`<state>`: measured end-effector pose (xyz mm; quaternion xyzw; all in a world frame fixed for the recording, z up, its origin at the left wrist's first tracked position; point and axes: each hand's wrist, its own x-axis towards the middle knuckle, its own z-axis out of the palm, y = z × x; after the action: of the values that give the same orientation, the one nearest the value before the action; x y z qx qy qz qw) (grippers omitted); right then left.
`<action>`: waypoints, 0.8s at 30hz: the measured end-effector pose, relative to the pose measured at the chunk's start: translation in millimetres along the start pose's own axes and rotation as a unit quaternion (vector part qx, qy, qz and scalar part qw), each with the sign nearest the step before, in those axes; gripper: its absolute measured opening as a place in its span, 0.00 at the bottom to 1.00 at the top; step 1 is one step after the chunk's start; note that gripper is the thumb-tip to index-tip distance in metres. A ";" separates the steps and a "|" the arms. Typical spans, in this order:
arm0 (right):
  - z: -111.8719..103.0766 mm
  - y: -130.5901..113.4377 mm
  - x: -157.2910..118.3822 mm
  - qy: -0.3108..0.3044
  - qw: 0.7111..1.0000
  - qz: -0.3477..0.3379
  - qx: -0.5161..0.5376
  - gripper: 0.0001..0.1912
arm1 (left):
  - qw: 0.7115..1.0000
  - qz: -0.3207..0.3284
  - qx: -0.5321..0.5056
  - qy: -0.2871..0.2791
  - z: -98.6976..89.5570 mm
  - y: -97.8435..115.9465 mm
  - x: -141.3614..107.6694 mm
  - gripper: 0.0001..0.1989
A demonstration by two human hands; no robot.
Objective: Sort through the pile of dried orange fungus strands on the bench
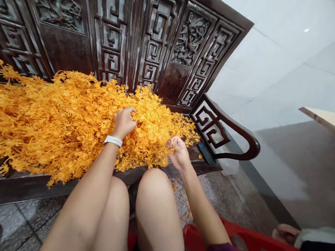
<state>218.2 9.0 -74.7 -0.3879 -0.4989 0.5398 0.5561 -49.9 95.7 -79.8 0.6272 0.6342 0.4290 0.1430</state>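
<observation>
A large heap of orange, stringy flower-like sprigs (70, 116) covers most of the dark wooden bench seat. At the heap's right part, my left hand (125, 122), with a white band on its wrist, reaches over the sprigs. Its thumb and forefinger are curved and apart, with orange strands showing between them. Lower and to the right, my right hand (178, 152) is closed in a pinch at the heap's front edge. A small orange sprig (172, 143) shows at its fingertips.
Behind the heap rises the bench's carved backrest (139, 40). A curved armrest (243, 139) bounds its right end, with a dark phone-like object (206, 153) beside it. Orange bits lie on the speckled floor. A red plastic chair (248, 238) and another person's hand (286, 232) are lower right.
</observation>
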 end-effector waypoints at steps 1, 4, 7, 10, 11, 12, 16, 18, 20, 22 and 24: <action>-3.1 -1.6 4.2 0.001 1.000 0.008 0.008 0.22 | 1.000 0.019 0.014 -0.009 -4.8 -0.7 -0.5 0.24; -9.4 -7.7 15.6 0.007 1.000 0.023 0.017 0.23 | 0.996 0.067 0.057 -0.029 -15.9 0.2 -1.9 0.27; -10.9 -12.5 24.5 0.007 1.000 0.029 -0.005 0.23 | 0.991 0.081 0.101 -0.022 -18.8 4.7 -4.7 0.28; -14.6 -15.7 37.4 -0.002 0.995 0.044 -0.091 0.21 | 0.989 0.074 0.124 -0.025 -14.2 13.0 -9.7 0.22; -17.1 -17.1 43.2 -0.004 0.990 0.049 -0.130 0.21 | 0.989 0.070 0.128 -0.027 -11.9 16.2 -11.8 0.21; -19.7 -18.9 49.4 -0.006 0.984 0.052 -0.169 0.21 | 0.989 0.066 0.129 -0.030 -9.6 19.2 -14.1 0.23; -18.6 -31.0 71.6 0.016 0.957 0.019 -0.290 0.20 | 0.992 0.067 0.110 -0.019 -2.8 26.2 -22.0 0.29; -4.6 -37.0 78.5 0.003 0.937 -0.032 -0.349 0.19 | 0.993 0.066 0.095 0.000 -1.1 26.1 -23.4 0.23; 16.6 -39.5 83.3 -0.078 0.892 -0.081 -0.438 0.19 | 0.995 0.060 0.083 0.011 -0.2 24.8 -23.0 0.18; 37.9 -37.1 87.2 -0.148 0.852 -0.069 -0.497 0.17 | 0.996 0.046 0.074 0.010 0.0 23.5 -21.6 0.17; 52.2 -30.4 90.9 -0.164 0.821 -0.059 -0.544 0.12 | 0.997 0.033 0.071 0.000 -0.9 22.2 -20.0 0.19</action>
<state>166.6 89.7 -22.3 -0.5030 -0.8171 0.2026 0.1956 -32.2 73.5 -70.3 0.6561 0.6421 0.3874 0.0841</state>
